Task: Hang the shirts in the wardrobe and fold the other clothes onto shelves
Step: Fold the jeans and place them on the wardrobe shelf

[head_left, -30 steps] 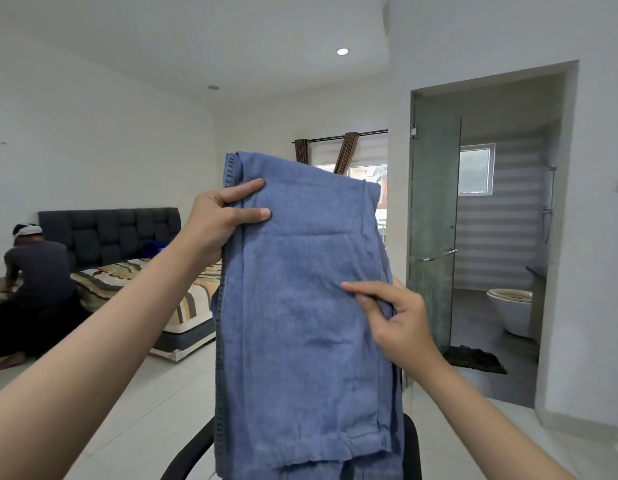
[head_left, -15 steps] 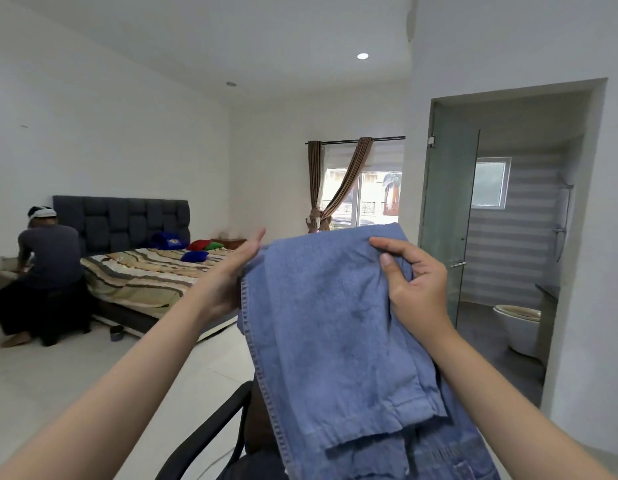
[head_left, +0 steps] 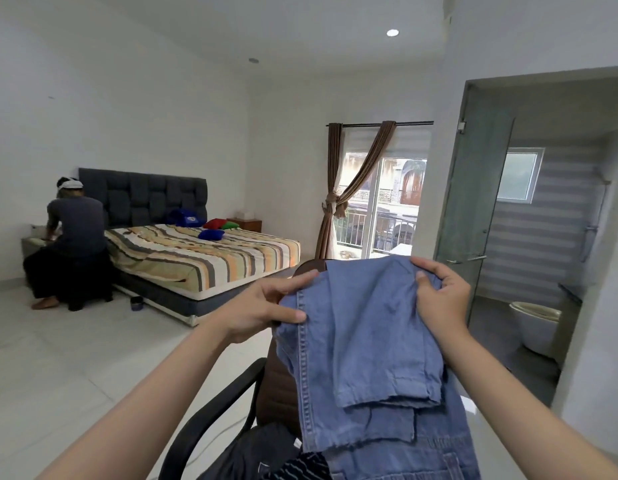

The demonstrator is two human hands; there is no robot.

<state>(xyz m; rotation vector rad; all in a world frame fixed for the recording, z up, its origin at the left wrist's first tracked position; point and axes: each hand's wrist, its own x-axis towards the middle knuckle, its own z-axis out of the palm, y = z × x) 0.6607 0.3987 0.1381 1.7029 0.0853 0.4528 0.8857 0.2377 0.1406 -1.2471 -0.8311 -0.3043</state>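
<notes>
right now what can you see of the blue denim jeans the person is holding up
The blue denim jeans are mid-wash cotton-like denim with a stitched seam running down the left edge. They are folded over, with raw-looking leg hems layered near the bottom and a back pocket showing lowest. The left hand pinches the upper left edge and the right hand grips the top right corner. The jeans hang in front of a brown-backed office chair, their lower part resting on dark clothes piled there.
</notes>
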